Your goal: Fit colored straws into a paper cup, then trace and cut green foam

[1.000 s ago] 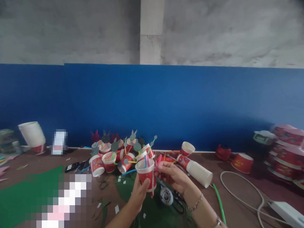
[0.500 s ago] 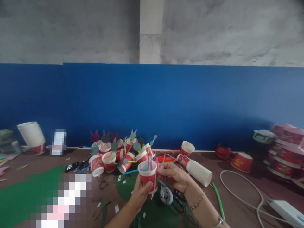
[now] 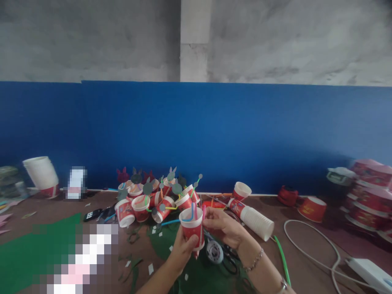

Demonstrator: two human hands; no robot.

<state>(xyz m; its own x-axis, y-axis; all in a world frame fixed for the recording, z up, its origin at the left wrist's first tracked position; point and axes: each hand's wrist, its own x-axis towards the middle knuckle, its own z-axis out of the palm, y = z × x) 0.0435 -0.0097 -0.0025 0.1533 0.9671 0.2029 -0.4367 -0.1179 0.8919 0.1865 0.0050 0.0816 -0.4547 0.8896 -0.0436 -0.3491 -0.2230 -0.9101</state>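
A red and white paper cup [image 3: 190, 231] stands nearly upright in my left hand [image 3: 183, 252], whose fingers and thumb wrap round its side. Inside it are a bent blue straw [image 3: 192, 212] and pink straws [image 3: 195, 211]. At the cup's right rim, my right hand [image 3: 226, 226] pinches a pink straw [image 3: 204, 212] between thumb and fingers. Its lower end is hidden. Below the right hand lie a grey round reel-like object [image 3: 214, 251] and black-handled scissors [image 3: 229, 265].
Behind the hands, several red cups [image 3: 141, 210] carry straws and paper rabbit-shaped pieces. A stack of paper cups [image 3: 257, 222] lies to the right, near a white cable [image 3: 337, 255]. Green paper [image 3: 39, 245] lies at left; paper scraps [image 3: 150, 268] are scattered in front.
The cup and my left hand have shifted slightly right. My right hand remains at the rim with the pink straw, its fingers slightly rearranged.
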